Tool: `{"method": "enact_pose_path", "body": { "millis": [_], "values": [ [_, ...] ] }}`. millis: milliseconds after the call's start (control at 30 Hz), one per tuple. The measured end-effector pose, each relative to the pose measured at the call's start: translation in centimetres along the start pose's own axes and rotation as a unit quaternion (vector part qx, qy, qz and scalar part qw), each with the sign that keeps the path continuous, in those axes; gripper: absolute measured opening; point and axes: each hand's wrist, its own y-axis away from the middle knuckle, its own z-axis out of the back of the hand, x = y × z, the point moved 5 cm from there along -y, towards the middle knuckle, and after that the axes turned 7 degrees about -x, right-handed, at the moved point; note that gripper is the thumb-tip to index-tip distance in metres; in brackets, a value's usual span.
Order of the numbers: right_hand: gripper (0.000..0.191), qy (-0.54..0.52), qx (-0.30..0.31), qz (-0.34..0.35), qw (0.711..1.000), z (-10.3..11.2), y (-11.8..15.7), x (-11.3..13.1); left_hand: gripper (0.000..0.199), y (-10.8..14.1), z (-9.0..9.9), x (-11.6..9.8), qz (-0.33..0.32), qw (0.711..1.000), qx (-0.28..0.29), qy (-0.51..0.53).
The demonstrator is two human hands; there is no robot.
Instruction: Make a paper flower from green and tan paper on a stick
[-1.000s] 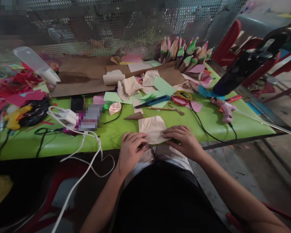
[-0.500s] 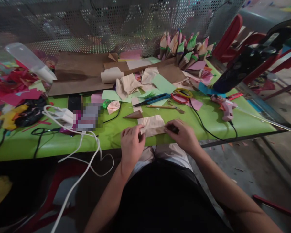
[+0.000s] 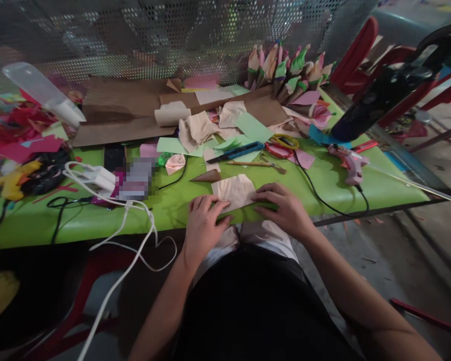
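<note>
Gently support the near left corner of the cream paper [image 3: 233, 189] with the left hand [image 3: 205, 225], fingers curved, with a moderate gap down to the thumb. Match at the right edge with the right hand [image 3: 289, 210], touching with the fingertips above a wider gap to the thumb, gripping nothing tightly. Work with the sheet low over the front of the green tabletop [image 3: 173, 213], between both hands. Best to use even, light pressure from both sides, smoothing wrinkles outward without tearing the thin edge. Mind the brown cone [image 3: 209, 176] just beyond, near the far left corner; avoid crushing or nudging. Farther right, leave the pink glue gun [image 3: 351, 163] well apart from the fingers. Beyond the sheet, watch for the wooden stick [image 3: 244, 163], then the blue cutter [image 3: 240, 151]; farther back, crumpled cream pieces [image 3: 197, 130] and bundled paper cones [image 3: 280, 75].
</note>
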Motion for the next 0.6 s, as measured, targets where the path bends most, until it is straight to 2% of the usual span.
{"method": "enact_pose_path", "body": {
  "millis": [100,300,433,600],
  "values": [
    [0.015,-0.002,-0.012,-0.014,1.000,0.0,-0.3,-0.1,0.018,-0.1,0.1,0.1,0.000,1.000,0.000,0.008],
    [0.019,0.016,0.022,0.010,1.000,0.0,-0.8,0.0,0.013,-0.3,0.2,0.2,-0.001,1.000,-0.005,0.016],
    [0.018,0.016,0.024,0.018,0.999,-0.1,-1.0,-0.1,0.015,-0.5,0.4,0.2,-0.005,0.999,-0.027,0.023],
    [0.019,-0.016,0.038,-0.023,0.999,-0.3,-1.5,0.0,0.016,-1.0,0.0,0.5,0.023,0.999,0.000,0.049]
  ]
}}
